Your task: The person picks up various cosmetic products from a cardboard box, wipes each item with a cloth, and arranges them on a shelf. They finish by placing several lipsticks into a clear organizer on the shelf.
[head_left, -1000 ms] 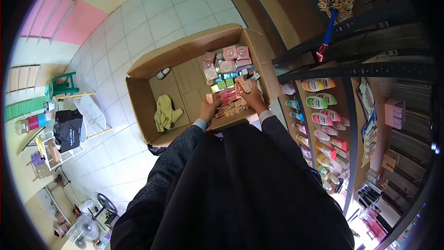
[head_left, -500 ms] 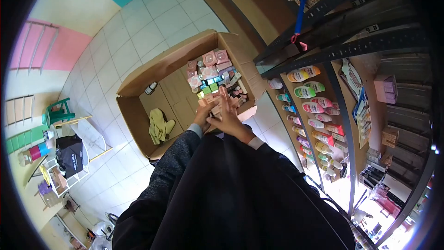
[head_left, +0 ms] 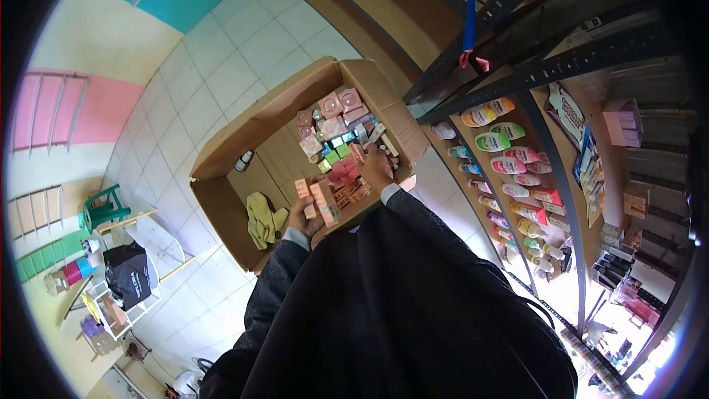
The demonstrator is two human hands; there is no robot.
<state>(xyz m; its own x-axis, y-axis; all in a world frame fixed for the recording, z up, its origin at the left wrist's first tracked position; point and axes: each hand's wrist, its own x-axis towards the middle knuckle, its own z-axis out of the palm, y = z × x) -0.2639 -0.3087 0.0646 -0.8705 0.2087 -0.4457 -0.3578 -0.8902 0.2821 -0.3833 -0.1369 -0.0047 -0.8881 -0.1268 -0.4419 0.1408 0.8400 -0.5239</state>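
Observation:
A large open cardboard box (head_left: 258,122) stands on the floor in front of me, packed with small cartons along its far and right sides. My left hand (head_left: 298,219) is closed around several small orange cartons (head_left: 323,203), raised over the near part of the box. Among the goods at the right side, my right hand (head_left: 378,171) grips a small salmon-coloured carton (head_left: 358,153). Pink cartons (head_left: 331,106) with round windows lie beyond it. Green cartons (head_left: 338,154) and red-pink cartons (head_left: 342,171) sit between my hands. More orange cartons (head_left: 353,193) lie near the front wall.
Inside the big box are a yellow-green cloth (head_left: 264,220) and a small dark bottle (head_left: 243,161). To the right, a metal-framed shelf holds rows of bottles (head_left: 509,165). A duster (head_left: 470,18) hangs above. At left are a green stool (head_left: 105,207) and a black bag (head_left: 131,275).
My hands were close together over the orange cartons and have moved apart. The left came back leftward with several cartons; the right shifted right, to the salmon carton. The view has turned slightly.

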